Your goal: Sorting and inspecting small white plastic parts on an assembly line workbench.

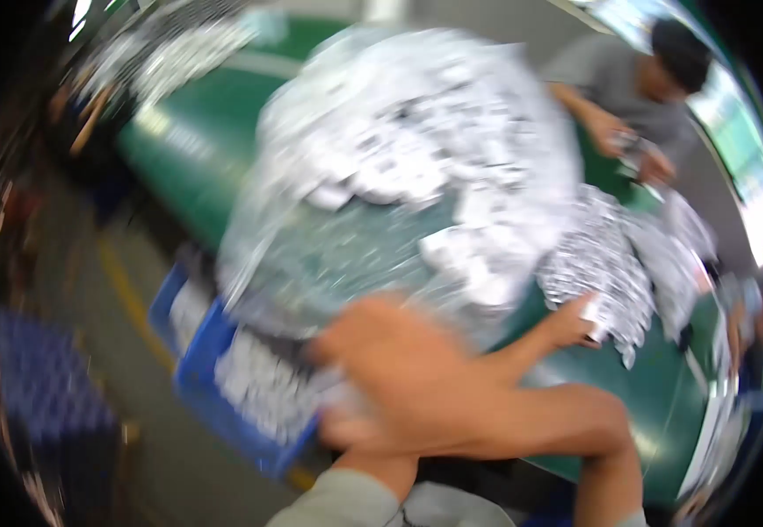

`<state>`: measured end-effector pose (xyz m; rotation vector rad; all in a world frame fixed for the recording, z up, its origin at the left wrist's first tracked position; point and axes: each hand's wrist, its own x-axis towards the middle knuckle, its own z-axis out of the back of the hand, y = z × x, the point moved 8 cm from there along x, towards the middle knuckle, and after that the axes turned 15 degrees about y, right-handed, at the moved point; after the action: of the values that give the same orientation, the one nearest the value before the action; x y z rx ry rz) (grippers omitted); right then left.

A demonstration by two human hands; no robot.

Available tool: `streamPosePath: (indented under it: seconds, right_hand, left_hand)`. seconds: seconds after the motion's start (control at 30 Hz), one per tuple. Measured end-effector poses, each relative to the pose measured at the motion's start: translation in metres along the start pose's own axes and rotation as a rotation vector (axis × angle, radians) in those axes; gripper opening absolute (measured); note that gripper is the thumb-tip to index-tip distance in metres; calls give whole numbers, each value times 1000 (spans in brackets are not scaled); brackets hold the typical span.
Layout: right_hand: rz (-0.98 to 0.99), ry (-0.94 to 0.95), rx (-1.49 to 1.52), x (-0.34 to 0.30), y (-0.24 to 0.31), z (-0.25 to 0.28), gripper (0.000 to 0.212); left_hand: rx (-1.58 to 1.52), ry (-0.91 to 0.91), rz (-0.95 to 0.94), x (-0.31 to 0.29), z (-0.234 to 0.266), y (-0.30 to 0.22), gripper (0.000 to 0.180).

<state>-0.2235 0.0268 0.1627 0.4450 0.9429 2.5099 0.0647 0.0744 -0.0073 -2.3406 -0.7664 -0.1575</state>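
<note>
My forearms cross, the right one over the left. My left hand (pixel 572 321) reaches out to the right and is closed on a small white piece (pixel 594 318). It is at the near edge of a pile of shiny silver packets (pixel 596 259) on the green table. My right hand (pixel 390 360) is smeared by motion, left of my left hand, beside a blue crate (pixel 190 386) of small white pieces (pixel 263 382). A pale blur shows between its fingers and thumb; I cannot make out whether it holds something. Ahead lies a large clear plastic bag (pixel 337 255) with many white pieces (pixel 390 158) on it.
The green table (pixel 184 167) runs from far left to near right. Across it a person (pixel 632 88) in grey handles a small item. A pale plastic bag (pixel 671 255) lies beyond the silver packets. More white items (pixel 188 61) lie at the far left. Stacked purple-blue trays (pixel 47 378) stand on the left.
</note>
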Motion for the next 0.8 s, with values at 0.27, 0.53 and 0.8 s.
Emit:
streamPosePath:
  seconds: [0.27,0.53,0.8]
  right_hand:
    - [-29,78,-71,62,-24,-150,46]
    - [-303,-389,3,-133,-60,39,22]
    - [-653,-952,-147,-347,-101,89,4]
  left_hand:
    - [143,37,147,3,-3,17,65]
    - [94,57,200,-5,-12,12,64]
    - [191,14,171,0,-3,12,68]
